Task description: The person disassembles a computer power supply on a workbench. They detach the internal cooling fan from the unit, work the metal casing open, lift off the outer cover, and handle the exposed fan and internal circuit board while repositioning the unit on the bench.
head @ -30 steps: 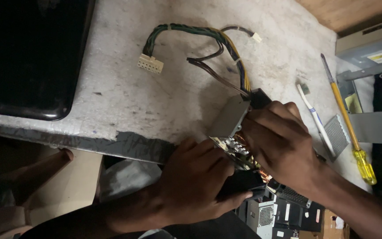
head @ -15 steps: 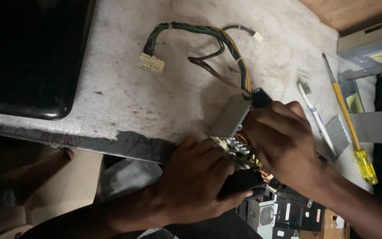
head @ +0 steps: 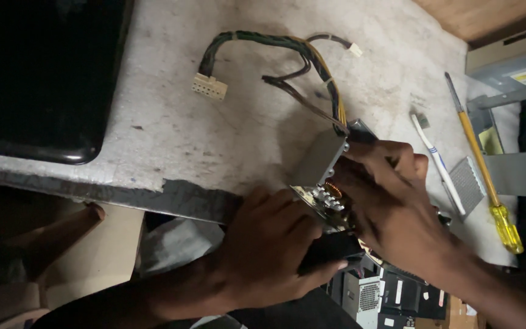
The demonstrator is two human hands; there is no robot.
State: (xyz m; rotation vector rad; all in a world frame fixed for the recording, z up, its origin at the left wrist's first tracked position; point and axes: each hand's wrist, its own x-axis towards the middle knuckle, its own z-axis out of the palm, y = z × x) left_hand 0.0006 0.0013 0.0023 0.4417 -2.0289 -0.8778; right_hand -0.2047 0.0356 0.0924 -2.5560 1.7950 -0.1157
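Disassembly looks part done: we see the grey metal power-supply box (head: pixel 322 159) opened, its coil and board exposed. Our left hand (head: pixel 269 250) has its grip clamped on the black underside and our right hand (head: pixel 391 195) on the box top, with the yellow-handled screwdriver (head: pixel 485 176) idle on the grey worktop (head: pixel 214 140).

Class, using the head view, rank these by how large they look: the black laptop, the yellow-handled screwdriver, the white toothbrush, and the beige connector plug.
1. black laptop
2. yellow-handled screwdriver
3. white toothbrush
4. beige connector plug
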